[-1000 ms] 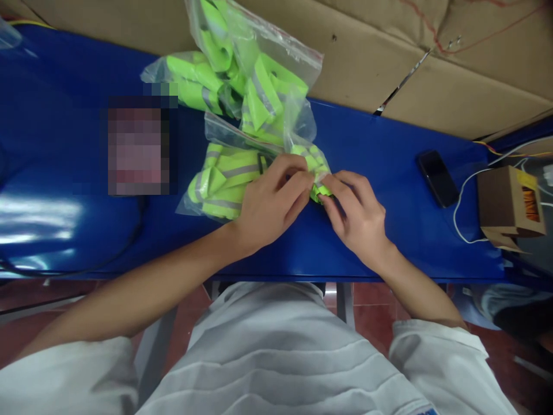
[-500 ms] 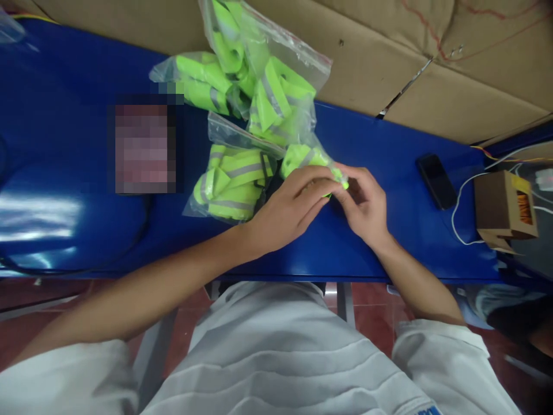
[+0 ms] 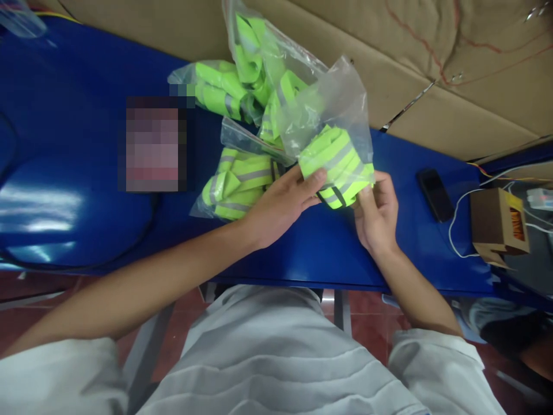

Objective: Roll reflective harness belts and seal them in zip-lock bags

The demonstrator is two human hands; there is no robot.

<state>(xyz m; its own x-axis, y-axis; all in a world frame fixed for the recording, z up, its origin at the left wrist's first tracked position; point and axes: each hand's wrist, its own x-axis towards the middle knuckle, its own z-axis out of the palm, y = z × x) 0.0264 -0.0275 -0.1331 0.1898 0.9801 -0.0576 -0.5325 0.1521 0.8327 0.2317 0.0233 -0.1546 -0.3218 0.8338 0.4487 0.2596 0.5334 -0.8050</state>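
Note:
A folded neon-yellow reflective vest (image 3: 334, 158) with grey stripes and a black strap is held up between my hands. A clear plastic bag (image 3: 345, 98) rises above it and covers at least its upper part; whether the lower edge is inside, I cannot tell. My left hand (image 3: 291, 199) grips the vest's left side, thumb on the front and the other fingers mostly hidden behind. At the lower right corner, my right hand (image 3: 378, 210) pinches it with the thumb in front. Close by my left hand lies another bagged vest (image 3: 242, 178).
More bagged vests (image 3: 218, 86) are piled at the back against the cardboard (image 3: 410, 69). A blurred-out object (image 3: 151, 150) is on the blue table (image 3: 78, 138) at left. Right of my hands are a black phone (image 3: 435, 195), a white cable and a small cardboard box (image 3: 492, 222).
The vest, earlier low and mostly covered by my hands, is now tilted up with its broad striped side showing. Its bag now stands upright, and my hands have moved apart to its two sides.

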